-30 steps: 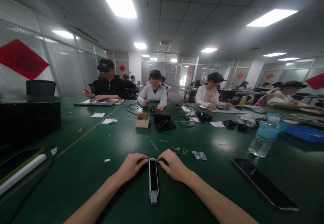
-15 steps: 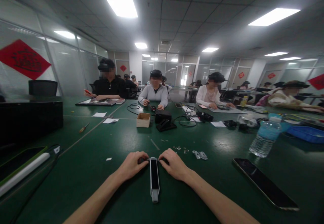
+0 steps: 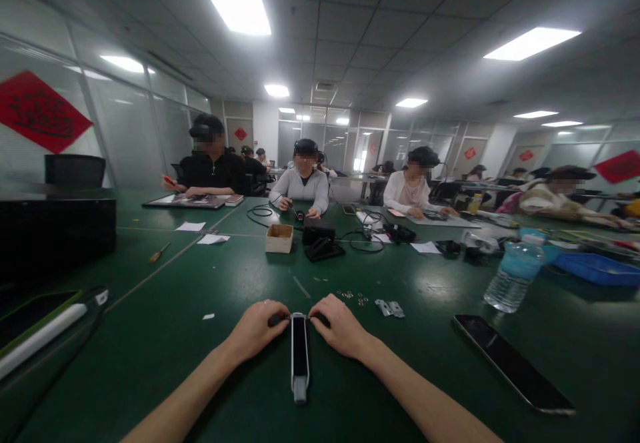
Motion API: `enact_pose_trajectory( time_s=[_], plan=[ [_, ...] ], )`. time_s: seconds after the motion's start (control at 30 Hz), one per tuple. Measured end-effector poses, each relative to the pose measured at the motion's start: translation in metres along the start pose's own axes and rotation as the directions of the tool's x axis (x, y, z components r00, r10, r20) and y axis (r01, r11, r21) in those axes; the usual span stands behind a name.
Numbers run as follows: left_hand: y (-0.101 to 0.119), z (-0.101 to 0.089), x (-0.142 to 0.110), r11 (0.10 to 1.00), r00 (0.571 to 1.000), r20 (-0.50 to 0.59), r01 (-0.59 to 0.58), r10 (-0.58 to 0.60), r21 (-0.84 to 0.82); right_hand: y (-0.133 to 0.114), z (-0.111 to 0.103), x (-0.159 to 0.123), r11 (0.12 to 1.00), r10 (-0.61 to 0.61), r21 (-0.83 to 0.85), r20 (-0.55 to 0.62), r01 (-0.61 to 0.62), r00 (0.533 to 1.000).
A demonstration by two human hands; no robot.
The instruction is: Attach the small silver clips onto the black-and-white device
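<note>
A slim, long device [image 3: 300,349] with a black face and a white frame lies on the green table in front of me, its light grey end piece towards me. My left hand [image 3: 261,328] is closed at the left side of its far end, thumb and fingertips pressed together there. On the opposite side my right hand [image 3: 341,328] pinches the same end. Whether a small part sits between the fingertips cannot be made out. Beyond my right hand lie several small rings [image 3: 361,300] and some bright metal pieces [image 3: 391,308].
At the right are a smartphone [image 3: 515,364] and a water bottle [image 3: 515,276], with a blue tray [image 3: 595,269] behind. Further ahead stand a small open box [image 3: 279,239] and a black case [image 3: 319,231]. A black box [image 3: 55,239] is at the left. Several people sit across the table.
The whole view has shifted slightly, so everything appears a little further left. Both hands keep the same hold at the device's far end.
</note>
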State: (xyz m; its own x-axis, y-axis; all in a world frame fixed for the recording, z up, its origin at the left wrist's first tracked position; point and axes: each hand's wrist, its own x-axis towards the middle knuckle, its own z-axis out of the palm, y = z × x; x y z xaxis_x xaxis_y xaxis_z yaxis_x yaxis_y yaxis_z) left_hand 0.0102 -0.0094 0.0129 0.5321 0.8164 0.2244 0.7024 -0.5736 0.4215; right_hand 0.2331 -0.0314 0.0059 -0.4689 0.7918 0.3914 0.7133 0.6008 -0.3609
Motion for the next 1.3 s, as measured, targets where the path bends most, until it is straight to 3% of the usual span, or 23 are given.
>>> enact_pose_trajectory(
  time_s=[0.1,0.17,0.3,0.47,0.77,1.07,1.3],
  plan=[
    [-0.001,0.0,0.0,0.999,1.0,0.004,0.003,-0.003,0.037,0.01,-0.009,0.002,0.997,-0.019,-0.077,-0.038,0.016,0.999],
    [-0.002,0.001,0.0,0.999,1.0,0.004,-0.002,0.002,0.036,0.022,-0.022,0.002,0.985,0.024,-0.168,-0.079,-0.037,0.997],
    [-0.005,0.001,0.0,1.0,1.0,0.001,-0.011,0.011,0.026,0.06,-0.052,-0.006,0.896,0.203,-0.375,-0.127,-0.237,0.971],
    [0.001,-0.002,-0.001,1.0,1.0,0.01,-0.014,0.014,0.021,0.096,-0.071,-0.019,0.797,0.406,-0.467,-0.054,-0.382,0.912],
    [0.006,-0.006,-0.002,1.0,1.0,0.018,0.009,-0.01,0.016,0.085,-0.067,-0.018,0.891,0.358,-0.344,0.128,-0.297,0.925],
    [-0.002,-0.002,0.0,1.0,1.0,0.005,-0.01,0.01,0.021,0.08,-0.07,-0.018,0.889,0.359,-0.366,0.179,-0.276,0.916],
    [0.0,-0.003,-0.002,1.0,1.0,0.008,0.007,-0.007,0.012,0.084,-0.06,-0.015,0.878,0.388,-0.359,0.151,-0.316,0.909]
  ],
)
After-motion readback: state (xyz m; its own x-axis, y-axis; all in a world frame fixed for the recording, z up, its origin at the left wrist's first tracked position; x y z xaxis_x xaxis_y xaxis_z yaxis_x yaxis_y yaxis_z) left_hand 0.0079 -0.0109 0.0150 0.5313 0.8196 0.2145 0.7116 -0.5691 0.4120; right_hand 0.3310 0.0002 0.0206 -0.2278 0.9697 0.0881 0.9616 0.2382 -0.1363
